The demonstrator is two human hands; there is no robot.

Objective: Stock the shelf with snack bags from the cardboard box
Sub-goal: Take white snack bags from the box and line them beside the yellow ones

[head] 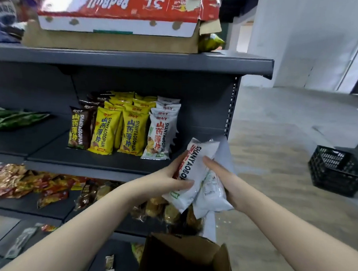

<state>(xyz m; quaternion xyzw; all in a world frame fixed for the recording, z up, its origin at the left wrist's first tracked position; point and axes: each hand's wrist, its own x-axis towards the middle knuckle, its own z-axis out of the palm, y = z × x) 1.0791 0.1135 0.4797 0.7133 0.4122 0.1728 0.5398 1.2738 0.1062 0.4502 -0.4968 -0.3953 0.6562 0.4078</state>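
Observation:
Two white snack bags are held together in front of the shelf's right end. My left hand (171, 176) grips the front white bag (193, 169), thumb across its face. A second white bag (210, 191) lies behind it, held from the right by my right hand (223, 177). On the middle shelf (89, 161) stand rows of brown bags (79, 130), yellow bags (116, 132) and white bags (159, 138), with bare shelf to the right of the white row. The open cardboard box (184, 258) sits low in front of me.
A red drinks carton (126, 8) on a cardboard tray lies on the top shelf. Green bags (11, 120) lie at the far left. Lower shelves hold loose red and brown snack packs (26, 183). A black plastic crate (338, 170) stands on the floor to the right.

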